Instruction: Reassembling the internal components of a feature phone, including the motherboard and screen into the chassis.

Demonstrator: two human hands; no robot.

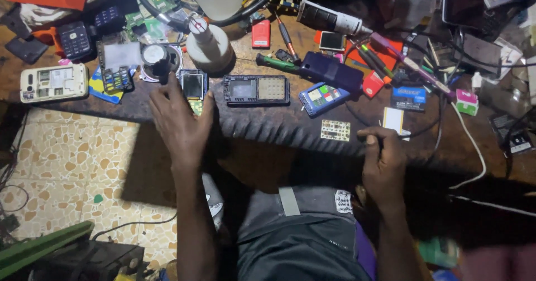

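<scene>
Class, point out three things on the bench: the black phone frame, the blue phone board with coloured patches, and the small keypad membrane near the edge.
Black phone frame (256,89), head view, centre bar.
Blue phone board (323,98), head view, middle.
Keypad membrane (335,130), head view, centre.

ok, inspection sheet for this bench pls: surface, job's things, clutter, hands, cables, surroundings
Surface: dark wooden bench, worn front edge, crowded.
Job's things: small phone part with screen at the left hand's fingertips; black phone frame beside it; keypad sheet near the right hand.
Clutter: white phone body, blue phone, green-handled screwdriver, white bottle, tube.
Hands: left hand open, fingers spread; right hand curled at the bench edge, what it grips cannot be told.
Cables: white cable trails off the bench.
Surroundings: patterned tile floor.
</scene>
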